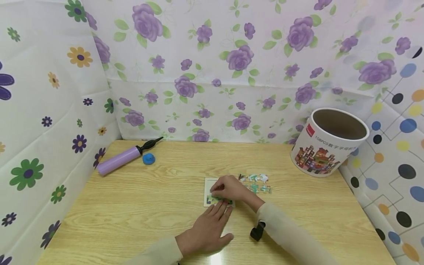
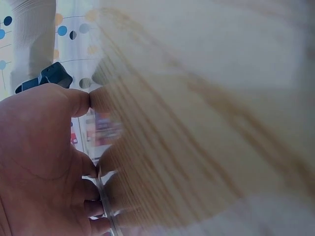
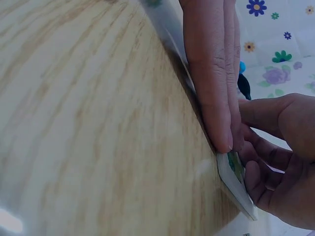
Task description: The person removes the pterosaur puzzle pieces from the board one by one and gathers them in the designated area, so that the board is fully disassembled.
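A small jigsaw puzzle board (image 1: pixel 207 182) with a pale frame lies on the table, with green puzzle pieces (image 1: pixel 210 199) along its near side. My left hand (image 1: pixel 207 228) is laid with straight fingers on the board's near edge, thumb spread to the right. Over the board, my right hand (image 1: pixel 230 188) bends down with curled fingers, its thumb and fingertips close together at the pieces. I cannot tell whether a piece is between them. In the right wrist view, the left fingers (image 3: pixel 211 98) touch the board's corner beside the right hand (image 3: pixel 290 162).
Loose puzzle pieces (image 1: pixel 254 184) lie in rows right of the board, partly behind the right wrist. A large printed bucket (image 1: pixel 326 147) stands at the back right. At the back left are a purple hand pump (image 1: pixel 120 161) and a small blue rubber duck (image 1: pixel 148 159).
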Tool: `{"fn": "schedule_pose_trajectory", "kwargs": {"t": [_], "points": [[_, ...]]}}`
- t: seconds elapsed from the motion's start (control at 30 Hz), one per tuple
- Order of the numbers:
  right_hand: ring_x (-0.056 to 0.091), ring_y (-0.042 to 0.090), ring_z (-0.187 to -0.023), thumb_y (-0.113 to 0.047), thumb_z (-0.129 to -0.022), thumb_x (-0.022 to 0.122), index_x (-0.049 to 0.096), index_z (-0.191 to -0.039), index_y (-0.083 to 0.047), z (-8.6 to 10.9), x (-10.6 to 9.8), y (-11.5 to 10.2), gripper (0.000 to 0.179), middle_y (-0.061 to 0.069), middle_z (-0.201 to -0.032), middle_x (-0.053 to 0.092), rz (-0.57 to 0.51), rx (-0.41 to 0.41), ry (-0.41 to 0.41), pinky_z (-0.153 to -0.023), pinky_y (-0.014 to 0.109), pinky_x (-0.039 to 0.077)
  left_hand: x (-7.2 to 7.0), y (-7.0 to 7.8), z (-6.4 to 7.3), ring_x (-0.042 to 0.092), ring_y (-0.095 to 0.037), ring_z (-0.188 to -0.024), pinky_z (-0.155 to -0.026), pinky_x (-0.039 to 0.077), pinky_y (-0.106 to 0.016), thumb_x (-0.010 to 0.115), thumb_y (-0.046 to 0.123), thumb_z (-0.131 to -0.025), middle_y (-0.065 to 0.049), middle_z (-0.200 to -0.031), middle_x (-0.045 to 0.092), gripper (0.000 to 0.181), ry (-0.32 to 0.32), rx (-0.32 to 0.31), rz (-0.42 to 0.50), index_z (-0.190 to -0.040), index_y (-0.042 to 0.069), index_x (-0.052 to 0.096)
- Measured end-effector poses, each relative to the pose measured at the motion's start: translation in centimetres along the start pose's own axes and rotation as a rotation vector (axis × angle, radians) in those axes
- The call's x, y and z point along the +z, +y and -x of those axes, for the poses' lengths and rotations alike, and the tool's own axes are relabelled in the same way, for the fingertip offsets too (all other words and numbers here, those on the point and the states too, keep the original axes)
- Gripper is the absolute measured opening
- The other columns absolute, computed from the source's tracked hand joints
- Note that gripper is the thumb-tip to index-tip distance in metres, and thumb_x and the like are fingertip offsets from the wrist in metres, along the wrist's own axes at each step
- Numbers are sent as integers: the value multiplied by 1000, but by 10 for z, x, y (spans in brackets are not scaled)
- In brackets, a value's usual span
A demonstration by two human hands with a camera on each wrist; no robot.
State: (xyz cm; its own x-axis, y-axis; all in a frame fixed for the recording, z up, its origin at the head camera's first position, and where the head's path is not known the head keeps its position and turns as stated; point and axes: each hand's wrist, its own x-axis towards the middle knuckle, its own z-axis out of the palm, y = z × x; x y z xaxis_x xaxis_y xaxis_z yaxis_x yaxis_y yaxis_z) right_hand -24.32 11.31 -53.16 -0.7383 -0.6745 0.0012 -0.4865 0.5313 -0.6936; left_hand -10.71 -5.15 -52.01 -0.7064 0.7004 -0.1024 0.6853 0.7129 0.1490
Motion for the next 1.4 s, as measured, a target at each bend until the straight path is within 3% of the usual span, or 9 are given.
{"fn": "schedule_pose_trajectory", "kwargs": {"t": [0.37, 0.67, 0.83, 1.23, 1.4], "points": [[64, 3, -80, -24, -96, 74, 82, -103, -21, 1, 5, 0, 11, -9, -97, 69, -19, 27, 2, -72, 24, 55, 3, -4, -2, 19, -31, -156, -120, 30, -47, 33, 57, -107, -19, -168, 18, 77, 8, 20, -18, -161, 3, 26], [68, 4, -74, -22, -96, 74, 79, -97, -21, 0, 3, -2, 5, -15, -83, 72, -74, 46, 8, -70, 26, 56, 5, -5, -4, 17, -31, -157, -121, 29, -47, 32, 57, -107, -19, -169, 16, 77, 2, 25, -16, -162, 3, 25], [69, 6, -75, -22, -97, 73, 78, -100, -22, 0, 3, 0, 6, -14, -86, 73, -101, 47, 29, -71, 27, 57, 4, -5, -3, 17, -30, -157, -121, 28, -47, 33, 57, -107, -18, -169, 17, 77, -7, 17, -1, -162, 4, 24], [67, 7, -81, -20, -97, 73, 78, -106, -15, 16, -28, 9, 12, -10, -91, 73, -62, 73, 135, -75, 29, 55, 8, -5, -3, 22, -33, -155, -120, 31, -50, 32, 58, -107, -21, -167, 22, 77, 19, 37, -26, -160, 2, 29], [66, 8, -82, -20, -96, 73, 78, -107, -12, 28, -40, 20, 13, -9, -92, 73, -55, 93, 157, -73, 29, 55, 6, -4, -3, 20, -31, -156, -121, 29, -48, 32, 59, -107, -19, -168, 20, 78, 0, 18, -19, -161, 4, 27]]}}
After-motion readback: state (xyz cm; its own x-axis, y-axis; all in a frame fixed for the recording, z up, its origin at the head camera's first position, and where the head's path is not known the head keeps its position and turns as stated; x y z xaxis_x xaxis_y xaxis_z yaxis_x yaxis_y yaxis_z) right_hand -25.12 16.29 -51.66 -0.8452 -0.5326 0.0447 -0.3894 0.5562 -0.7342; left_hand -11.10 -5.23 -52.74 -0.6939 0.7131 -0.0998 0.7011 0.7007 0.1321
